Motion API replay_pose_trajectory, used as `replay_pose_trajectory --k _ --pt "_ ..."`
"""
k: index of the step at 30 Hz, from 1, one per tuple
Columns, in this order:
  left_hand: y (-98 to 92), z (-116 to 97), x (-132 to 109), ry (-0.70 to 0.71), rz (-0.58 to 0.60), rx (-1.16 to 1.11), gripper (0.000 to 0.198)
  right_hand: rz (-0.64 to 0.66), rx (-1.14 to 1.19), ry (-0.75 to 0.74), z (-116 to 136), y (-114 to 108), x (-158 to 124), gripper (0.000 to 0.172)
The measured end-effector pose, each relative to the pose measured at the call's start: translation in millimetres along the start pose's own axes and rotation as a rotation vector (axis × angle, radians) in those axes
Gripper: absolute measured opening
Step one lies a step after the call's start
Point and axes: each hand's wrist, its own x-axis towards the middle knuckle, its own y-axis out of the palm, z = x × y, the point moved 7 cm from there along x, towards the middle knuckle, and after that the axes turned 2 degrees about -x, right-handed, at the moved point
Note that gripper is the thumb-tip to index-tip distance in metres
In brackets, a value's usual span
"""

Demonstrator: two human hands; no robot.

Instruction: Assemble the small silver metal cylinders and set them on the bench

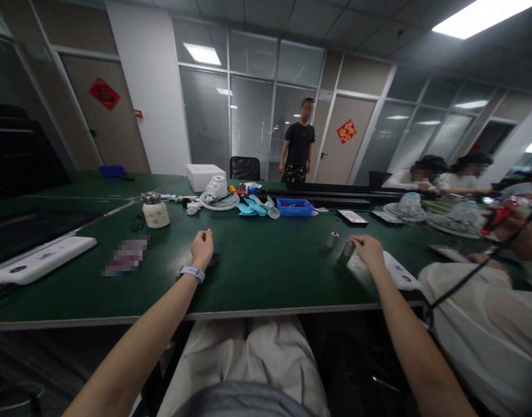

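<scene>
My left hand (pixel 202 247), with a watch on its wrist, rests on the green table (pixel 257 272), fingers curled in a loose fist; nothing shows in it. My right hand (pixel 367 248) lies further right with its fingertips on a small grey metal cylinder (pixel 348 249) lying on the table. A second grey cylinder (pixel 332 239) stands just left of it, untouched. Under my right forearm lies a flat white device (pixel 399 272).
Far side holds a white fan base on a grille (pixel 218 196), light blue fan blades (pixel 257 207), a blue parts tray (pixel 294 207), a cream jar (pixel 155 211). A white flat device (pixel 42 259) lies left. One person stands behind; others sit right, one hand holding a red tool (pixel 498 218).
</scene>
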Motion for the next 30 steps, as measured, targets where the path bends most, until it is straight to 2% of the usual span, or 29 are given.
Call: replay_pose_trajectory --k 7,14,15,17,19,20,22,24,27,30 --pt "1.1 -1.9 -1.5 0.011 0.018 0.017 0.033 -0.023 -0.033 0.045 -6.6 4.2 9.9 0.027" --pt "2.6 -0.9 -0.7 0.012 0.025 0.018 0.034 0.122 -0.024 0.121 -15.0 10.7 8.7 0.027" --pt "2.2 -1.4 -0.8 0.012 0.021 0.023 0.033 0.104 -0.022 0.106 -10.9 8.3 6.8 0.028" --pt "2.0 -2.5 -1.3 0.012 0.018 0.028 0.033 -0.017 -0.004 0.037 4.7 -0.4 3.1 0.037" --pt "2.6 -3.1 -1.9 0.012 0.025 0.032 0.032 -0.155 0.056 -0.035 25.8 -5.9 -0.1 0.056" --pt "2.7 -3.3 -2.2 0.014 0.026 0.035 0.032 -0.181 0.095 -0.050 35.9 -3.7 -0.1 0.065" --pt "2.3 -3.4 -2.5 0.022 0.018 0.039 0.031 -0.135 0.153 -0.044 53.8 10.3 4.1 0.075" --pt "2.1 -2.1 -2.1 0.029 0.009 0.035 0.031 -0.043 0.145 -0.015 66.9 29.0 11.3 0.077" --pt "4.7 1.8 -0.2 0.032 0.021 0.025 0.032 0.074 0.055 0.061 72.0 50.8 19.6 0.066" --pt "7.7 4.8 2.1 0.042 0.030 0.028 0.032 0.130 0.002 0.154 62.7 58.9 20.0 0.056"
